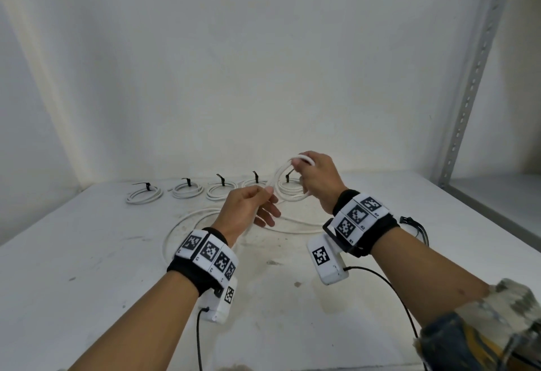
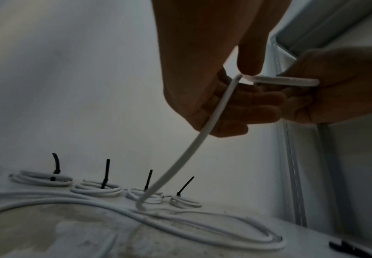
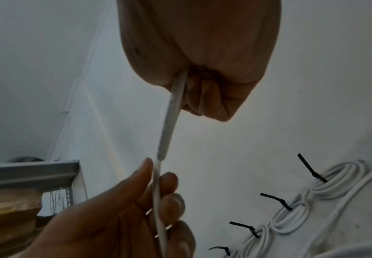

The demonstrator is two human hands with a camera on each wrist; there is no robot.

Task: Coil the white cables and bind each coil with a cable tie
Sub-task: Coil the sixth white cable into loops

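Note:
A white cable [image 1: 279, 176] arcs in a loop between my two hands above the table. My right hand [image 1: 301, 165] grips its upper part in a closed fist [image 3: 202, 97]. My left hand [image 1: 268, 192] pinches the cable lower down between thumb and fingers [image 3: 156, 176], its other fingers spread. From that pinch the cable [image 2: 202, 134] drops to the table, where its loose length [image 1: 187, 224] lies in wide curves. Several coils [image 1: 187, 189] bound with black ties stand in a row along the back [image 2: 96, 189].
The white table [image 1: 87, 268] is stained and meets a white wall at the back. A perforated metal shelf upright [image 1: 474, 78] rises at the right. Small black pieces [image 2: 346, 247] lie on the table to the right. Wrist camera leads hang under both forearms.

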